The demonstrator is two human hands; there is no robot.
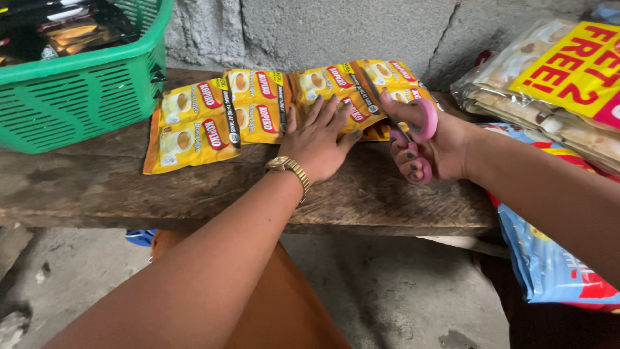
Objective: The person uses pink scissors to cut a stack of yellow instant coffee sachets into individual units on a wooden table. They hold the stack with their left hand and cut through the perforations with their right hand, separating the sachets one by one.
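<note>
A joined strip of yellow coffee sachets (219, 116) lies along a rough wooden bench (361, 200). My left hand (318, 139), with a gold watch on its wrist, presses flat on the sachets near the strip's right part, fingers spread. My right hand (427, 145) grips pink-handled scissors (416, 129), whose blades reach up across the sachets at the strip's right end. The blades' tips are hard to make out against the packets.
A green plastic basket (77, 90) with dark packets stands at the bench's left. Stacked bagged sachet packs (549, 84) and a blue bag (549, 258) lie at the right. A grey block wall (310, 29) is behind; concrete floor lies below.
</note>
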